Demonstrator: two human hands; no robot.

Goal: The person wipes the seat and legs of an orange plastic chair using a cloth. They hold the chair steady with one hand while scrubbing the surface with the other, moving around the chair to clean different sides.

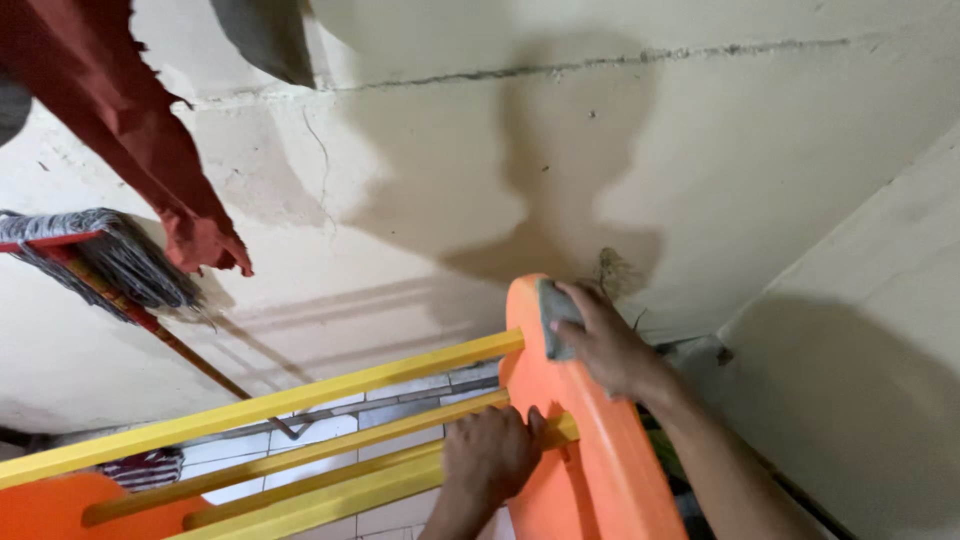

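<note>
Orange end panel (590,470) of a plastic rack, standing upright at lower centre, joined to yellow bars (300,400); probably light, stiff and smooth, a little slippery under a wet wipe, best steadied where a bar meets the panel. Grey sponge (553,312), soft and squashy, pressed flat on the panel's rounded top edge. Right hand (612,345) clamped over that sponge, fingers curled round it. Left hand (490,455) closed around the lowest yellow bar just beside the panel. Four yellow bars by count, though the lower two overlap and may hide another. Two orange panels, the second (60,505) at bottom left. One mop (105,258) leaning on the cream wall (600,150), one red cloth (150,130) hanging above it.
</note>
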